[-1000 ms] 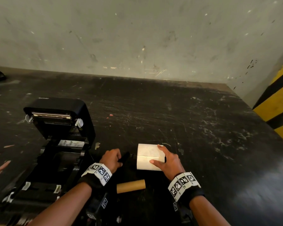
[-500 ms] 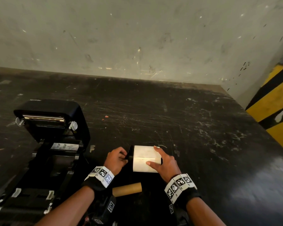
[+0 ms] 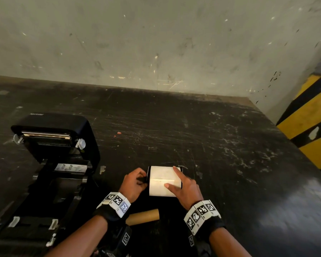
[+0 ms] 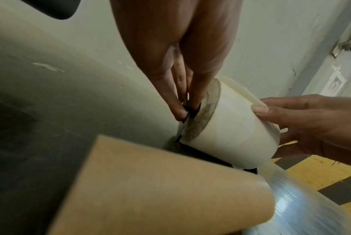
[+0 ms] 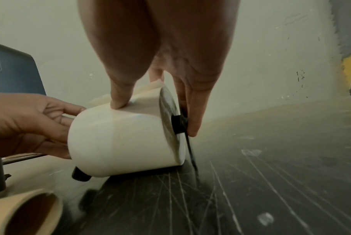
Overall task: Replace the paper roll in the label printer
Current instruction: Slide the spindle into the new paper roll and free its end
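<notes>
A white label paper roll (image 3: 161,188) lies on its side on the dark table, a black spindle through its core. My left hand (image 3: 141,179) pinches the spindle's left end (image 4: 187,113) against the roll's (image 4: 230,130) flat face. My right hand (image 3: 174,178) grips the roll (image 5: 120,139), thumb on top and fingers on the black hub (image 5: 178,124) at its right end. The black label printer (image 3: 50,164) stands to the left with its lid raised and its paper bay open.
An empty brown cardboard core (image 3: 144,216) lies just in front of the roll, between my wrists. A scuffed wall (image 3: 156,43) closes off the back of the table (image 3: 230,154). A yellow and black striped barrier (image 3: 313,123) stands at the right.
My left hand brought the black spindle rightward into the roll's left end, which it now touches. My right hand kept its grip on the roll.
</notes>
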`<state>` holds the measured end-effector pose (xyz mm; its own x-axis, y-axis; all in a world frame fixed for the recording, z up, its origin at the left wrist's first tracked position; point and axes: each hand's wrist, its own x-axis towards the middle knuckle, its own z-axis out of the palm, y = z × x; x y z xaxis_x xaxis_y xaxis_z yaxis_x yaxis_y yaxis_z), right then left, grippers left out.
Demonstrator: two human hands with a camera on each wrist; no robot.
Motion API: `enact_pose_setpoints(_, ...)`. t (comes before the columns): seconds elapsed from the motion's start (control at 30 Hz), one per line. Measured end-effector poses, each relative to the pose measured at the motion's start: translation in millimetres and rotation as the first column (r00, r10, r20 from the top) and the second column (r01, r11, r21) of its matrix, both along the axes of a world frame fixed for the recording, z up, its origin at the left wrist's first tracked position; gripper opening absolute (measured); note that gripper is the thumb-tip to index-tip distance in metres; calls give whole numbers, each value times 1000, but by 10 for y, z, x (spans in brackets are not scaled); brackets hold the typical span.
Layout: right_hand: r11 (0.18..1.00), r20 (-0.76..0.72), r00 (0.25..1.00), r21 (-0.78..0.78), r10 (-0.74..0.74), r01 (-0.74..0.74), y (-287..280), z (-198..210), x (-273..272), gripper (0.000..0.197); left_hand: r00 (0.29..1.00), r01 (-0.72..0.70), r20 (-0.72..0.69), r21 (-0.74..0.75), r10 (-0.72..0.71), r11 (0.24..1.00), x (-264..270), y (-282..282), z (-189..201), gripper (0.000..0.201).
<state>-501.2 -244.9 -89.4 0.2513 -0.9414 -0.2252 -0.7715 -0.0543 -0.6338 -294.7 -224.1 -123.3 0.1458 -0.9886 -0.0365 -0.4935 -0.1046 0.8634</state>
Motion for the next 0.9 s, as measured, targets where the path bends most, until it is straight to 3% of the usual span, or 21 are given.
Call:
enact_pose_setpoints(0.2,1000,48,999,-6,-2,3,4,10,2,70,1000,29,1,-11,-29,1000,36,1,-53,56)
enact_pose_setpoints(0.37,1000,42,999,28,-11,10,-9,24,17,70,995,72,68,-9,-71,997,97,-44,-7,49)
enact_pose_setpoints(0.5,999,65,998,42,-9,6,4,25,14,69,995,100,19,57,-101,993,127,-108,33,43)
enact_pose_setpoints(0.73,999,76,997,49,-12,8,-12,-1,14,70,996,87,-22,12,-87,996,68,-73,-8,49)
enact_pose_setpoints(0.9,999,76,997,42,-2,-1,-6,-9,1,71,996,82,-32,82,-79,993,47,-58,34,65)
